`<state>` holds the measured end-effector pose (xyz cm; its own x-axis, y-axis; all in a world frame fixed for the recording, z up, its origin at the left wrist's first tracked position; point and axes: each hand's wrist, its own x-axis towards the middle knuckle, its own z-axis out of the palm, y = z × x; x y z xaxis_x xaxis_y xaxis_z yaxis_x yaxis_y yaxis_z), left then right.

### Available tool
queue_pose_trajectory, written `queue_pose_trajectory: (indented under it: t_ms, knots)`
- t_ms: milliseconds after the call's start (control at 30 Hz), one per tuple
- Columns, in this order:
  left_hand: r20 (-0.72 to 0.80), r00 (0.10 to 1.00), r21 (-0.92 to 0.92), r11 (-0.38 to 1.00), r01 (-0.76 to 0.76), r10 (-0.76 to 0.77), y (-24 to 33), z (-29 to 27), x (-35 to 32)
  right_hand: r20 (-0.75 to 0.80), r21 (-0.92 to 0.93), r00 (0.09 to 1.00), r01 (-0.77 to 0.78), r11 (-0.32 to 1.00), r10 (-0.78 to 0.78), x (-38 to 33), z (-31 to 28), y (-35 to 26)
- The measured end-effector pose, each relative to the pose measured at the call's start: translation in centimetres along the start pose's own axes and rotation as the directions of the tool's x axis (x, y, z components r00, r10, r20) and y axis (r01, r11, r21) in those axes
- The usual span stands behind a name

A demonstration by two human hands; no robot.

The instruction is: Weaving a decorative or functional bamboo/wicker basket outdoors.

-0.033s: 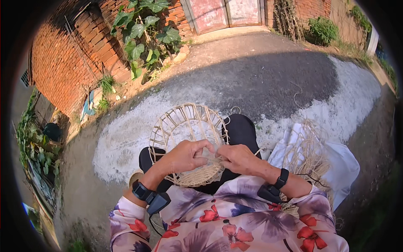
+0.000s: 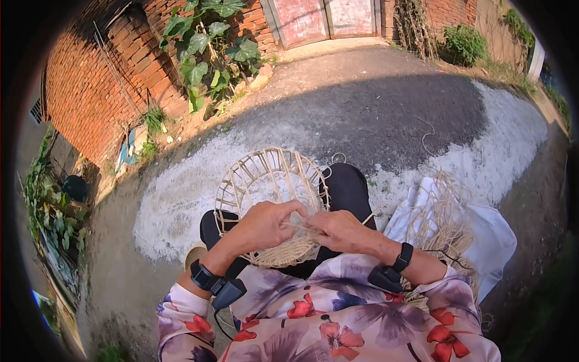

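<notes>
A round, open-ribbed basket (image 2: 269, 158) of tan cord or cane rests across my lap, between and against my knees, its densely wound side nearest me. My left hand (image 2: 265, 226) is closed over this near side, index finger and thumb curled toward each other. Beside it my right hand (image 2: 341, 231) pinches at the same spot, its fingertips almost meeting the left ones. Between the fingertips a thin tan strand barely shows; most of it is hidden by the fingers.
To my right, a heap of loose tan cord (image 2: 443, 226) lies on a white cloth sack (image 2: 491, 241). One stray strand (image 2: 428, 136) lies on the dark pavement ahead. Beyond are a brick wall (image 2: 90, 114), a leafy vine (image 2: 196, 69) and a faded red double door (image 2: 325, 24).
My right hand has shifted slightly, its fingertips rising and turning a little toward the left hand. The left fingers have closed slightly more. The basket stays in place.
</notes>
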<state>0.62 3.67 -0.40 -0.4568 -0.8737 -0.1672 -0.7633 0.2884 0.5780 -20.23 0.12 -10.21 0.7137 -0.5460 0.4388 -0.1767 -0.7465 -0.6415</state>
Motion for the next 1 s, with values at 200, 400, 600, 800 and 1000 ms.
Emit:
queue_pose_trajectory:
  t_ms: [200,400,600,800,1000]
  knots:
    - [-0.75,0.65,0.233,0.872,0.43,-0.12,-8.0,-3.0,-4.3,0.181,0.084,0.981,-0.081,0.993,0.064,2.3,-0.1,1.4]
    - [-0.919,0.099,-0.117,0.505,0.855,-0.381,-27.0,-11.7,-29.6,0.349,0.083,0.937,-0.044,0.996,0.012,5.7,-0.5,0.5]
    - [-0.908,-0.285,-0.352,0.19,0.917,-0.309,-26.0,-14.7,-64.9,0.442,0.175,0.893,0.005,0.985,-0.083,7.5,0.0,0.1]
    - [-0.84,-0.436,-0.443,-0.057,0.895,-0.322,-23.2,-11.0,-65.6,0.39,0.15,0.919,-0.002,0.989,-0.057,9.8,1.4,-1.3]
    - [-0.84,0.387,0.047,0.661,0.749,-0.379,-10.6,-5.5,-32.0,0.331,0.402,0.935,-0.262,0.877,0.127,11.1,-0.6,-1.8]
